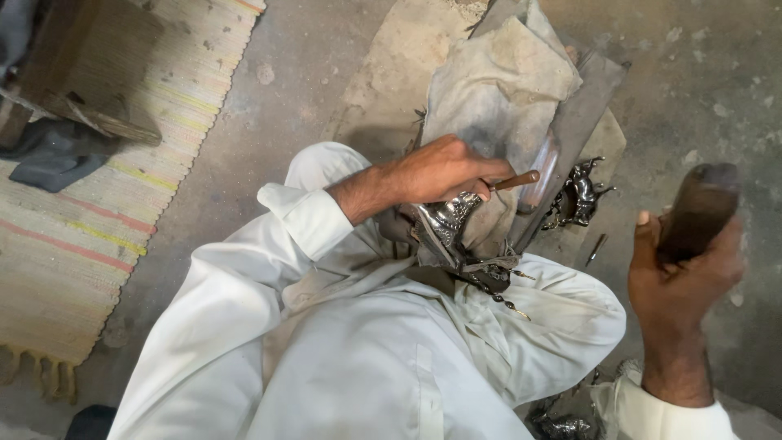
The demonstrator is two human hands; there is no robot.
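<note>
Silver embossed metal piece (448, 216), shiny and curved, sits on the person's lap against a grey dirty cloth pad (497, 90), propped there so it stays put under the tool. Left hand (444, 171) is curled in a pinch around a thin wooden-handled punch tool (513, 181), tip angled down onto the silver piece, the hand resting on it to steady it. Right hand (680, 285) is closed around a dark wooden mallet block (700, 208), raised off to the side, well apart from the punch; blurred. One dark ornate cast-metal ornament (577, 195) lies on the concrete floor (700, 73) just beside the pad. One small dark loose punch (595, 248) lies near it. One striped woven rug (90, 228) is at left, one wooden stool (81, 73) on it. Person wears white clothing (366, 358), seated cross-legged.
</note>
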